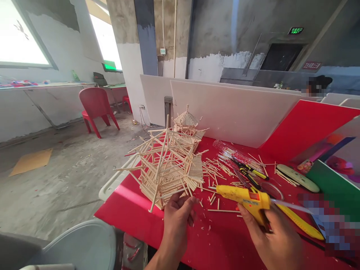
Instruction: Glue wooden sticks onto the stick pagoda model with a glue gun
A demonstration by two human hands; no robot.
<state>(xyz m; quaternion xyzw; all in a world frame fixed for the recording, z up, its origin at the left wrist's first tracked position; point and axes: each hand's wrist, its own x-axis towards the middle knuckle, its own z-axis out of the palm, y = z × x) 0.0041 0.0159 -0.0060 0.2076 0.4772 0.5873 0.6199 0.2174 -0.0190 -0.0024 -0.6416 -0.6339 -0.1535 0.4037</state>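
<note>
A pavilion model built of thin wooden sticks (165, 165) stands at the left of the red table, its roof an open frame of slanted sticks. My left hand (178, 213) is at its front lower edge, thumb and fingers pinched together. Whatever may be between those fingertips is too small or hidden to make out. In my right hand (270, 234) is a yellow hot glue gun (244, 197), gripped by its handle. Its nozzle points left toward the model, apart from my left hand. A smaller stick pavilion with a finished roof (186, 119) rises behind.
Loose cut sticks (215, 168) lie right of the model. Beyond the glue gun are yellow-black pliers (249, 174), a green oval case (298, 178) and a yellow utility knife (300, 221). White boards (225, 108) border the back. A red chair (97, 107) stands left; a person (319, 86) is far right.
</note>
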